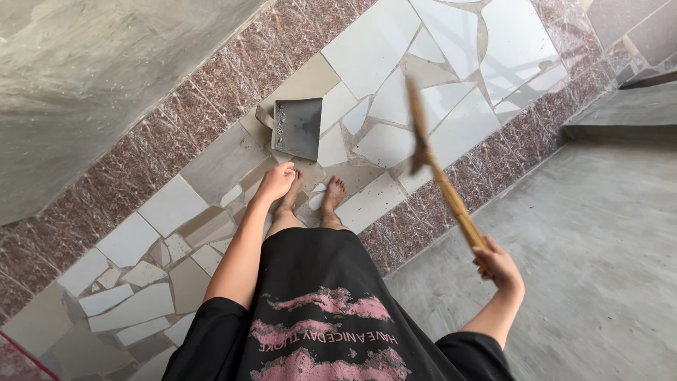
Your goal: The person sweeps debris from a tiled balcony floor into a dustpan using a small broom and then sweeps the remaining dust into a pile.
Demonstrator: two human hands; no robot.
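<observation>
Right hand (pixel 496 264) holds broom (pixel 437 176); left hand (pixel 275 181) hangs above dustpan (pixel 297 127)

No pkgs, labels, signs or screens — none in view.

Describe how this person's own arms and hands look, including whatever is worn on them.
Both arms are bare from the upper arm down. Short black sleeves, part of a black top with a pink print on the front, end above the elbows. The left hand and the right hand wear no gloves. No watch, bracelet or ring can be made out on either.
</observation>
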